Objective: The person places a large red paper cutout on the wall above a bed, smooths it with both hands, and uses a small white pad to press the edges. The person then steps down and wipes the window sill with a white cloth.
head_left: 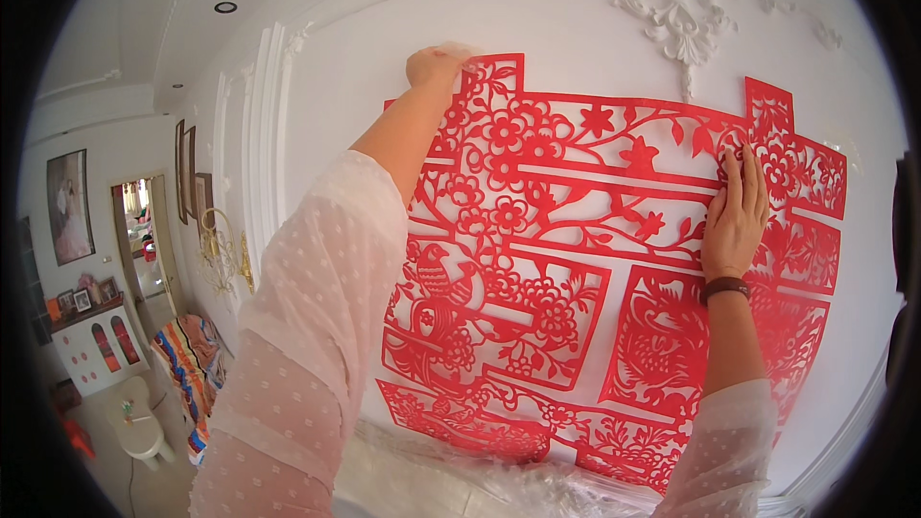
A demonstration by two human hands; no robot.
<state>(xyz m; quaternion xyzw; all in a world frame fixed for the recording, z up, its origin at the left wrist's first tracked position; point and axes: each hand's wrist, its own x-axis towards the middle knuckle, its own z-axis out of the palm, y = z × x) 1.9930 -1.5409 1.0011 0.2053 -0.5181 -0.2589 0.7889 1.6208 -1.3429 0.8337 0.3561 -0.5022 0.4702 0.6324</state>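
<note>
A large red cut-out decoration (532, 135) with flowers, branches and birds lies against a white wall panel. My left hand (434, 66) is at its upper left edge, with a crumpled piece of translucent film (455, 50) at the fingers; the fingertips are partly hidden, so the grip is unclear. Spread on the upper right part of the decoration, my right hand (735, 216) rests with its fingers pointing up and nothing held. A dark bracelet (725, 288) circles the right wrist. The lower part of the decoration hangs near clear plastic sheeting.
Clear plastic sheeting (532, 485) lies below the decoration. White relief moulding (673, 7) rises above it. At the left are a gold wall lamp (245, 262), a striped cloth (188, 367), a small pale table (137, 432), a white cabinet (101, 349) and an open doorway (144, 252).
</note>
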